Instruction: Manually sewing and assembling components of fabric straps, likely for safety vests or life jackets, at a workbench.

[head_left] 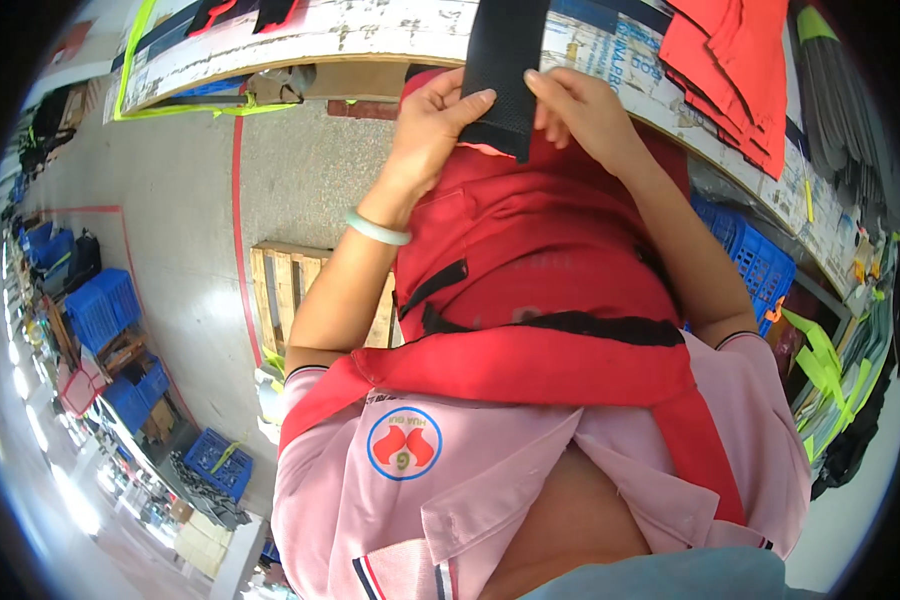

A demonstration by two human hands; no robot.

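"Pinching what, that left hand [432, 122]?"

"A black mesh-textured strip [504, 82]; the thumb presses on its face near the left edge, the fingers curl behind, and the grip looks closed on it."

"And the right hand [582, 112]?"

"Its foremost fingertip meets the strip's other edge, the remaining fingers half curled; whether it truly pinches the material I cannot tell, since any contact behind is hidden."

"Where does the strip lie?"

"Across the near edge of the workbench [370, 40], its upper part running out of view; the lower end, showing a red-orange underside, reaches out on the wearer's side of the workbench, in front of the red apron [540, 250]."

"What could go wrong?"

"If the left thumb eases off, I judge the strip could slip or twist, as the right hand's contact looks light; uneven pulling on the two edges could skew the end."

"Anything else at the workbench to mind?"

"Red-orange fabric pieces [730, 80] lie loosely overlapped on its right part; a wide swing of the right hand could, I think, brush them off the near edge; grey strips [848, 120] lie farther right along the workbench, and a blue crate [762, 262] sits below it."
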